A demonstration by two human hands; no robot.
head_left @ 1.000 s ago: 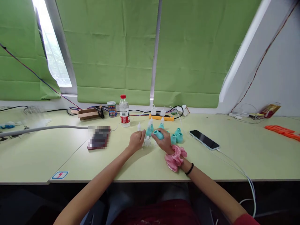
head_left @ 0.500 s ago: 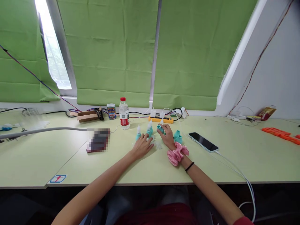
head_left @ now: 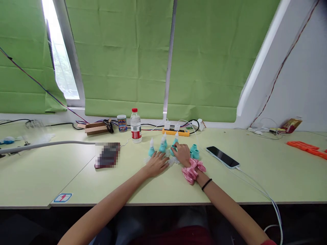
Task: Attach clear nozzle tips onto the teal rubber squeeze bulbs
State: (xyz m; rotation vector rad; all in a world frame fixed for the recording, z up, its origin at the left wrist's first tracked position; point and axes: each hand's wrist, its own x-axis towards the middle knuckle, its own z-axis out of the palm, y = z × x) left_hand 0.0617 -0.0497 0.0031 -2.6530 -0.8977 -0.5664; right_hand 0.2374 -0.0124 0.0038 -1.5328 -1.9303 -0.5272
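On the pale tabletop [head_left: 138, 183], the work looks roughly half done: four capped bulbs [head_left: 151, 151] stand upright, each a teal base with a whitish pointed tip on its mouth, one to the left and the others grouped further back. The bare parts account for what appears left: a tight cluster of open bulbs [head_left: 196, 154], at least three, stands just beyond the right wrist with no tips fitted. One more, the held bulb [head_left: 172, 151], sits between the two groups, its mouth open and upward; the fingers of the right hand [head_left: 182, 153] curl around it, seemingly closed on its sides, though the grip is partly hidden. The left hand [head_left: 156, 164] lies palm down with its fingers spread and apparently holding nothing, their ends close to the leftmost capped bulb; whether they touch it I cannot tell. Loose translucent pieces [head_left: 174, 160] lie between and around the hands, too blurred to count, and none appears on the held bulb.
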